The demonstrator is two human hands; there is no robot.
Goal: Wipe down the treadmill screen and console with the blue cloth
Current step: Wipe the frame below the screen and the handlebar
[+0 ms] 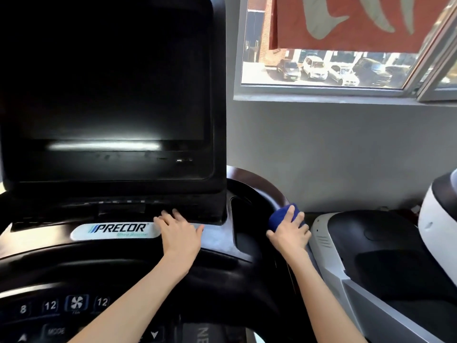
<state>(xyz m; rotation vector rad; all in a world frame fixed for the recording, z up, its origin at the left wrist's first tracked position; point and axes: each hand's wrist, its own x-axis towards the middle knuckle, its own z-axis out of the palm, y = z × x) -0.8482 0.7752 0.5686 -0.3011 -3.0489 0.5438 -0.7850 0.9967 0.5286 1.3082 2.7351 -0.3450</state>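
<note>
One dark screen (106, 82) stood above one console (217, 240). Just right of the single Precor badge (116, 230), the left hand (179, 233) lay flat on the console, fingers straight, holding nothing. The right hand (290, 233) gripped the one blue cloth (279, 215) against the console's right rim. The cloth was wadded and showed no clear long axis.

Screen (106, 90) stands behind console (217, 238). Left hand (179, 233) rests on console; right hand (290, 231), cloth (278, 216) at console's right edge.

Blue cloth (284, 215) bunched against the right rim of the console (217, 240) — screen (106, 82) dark, upright.
</note>
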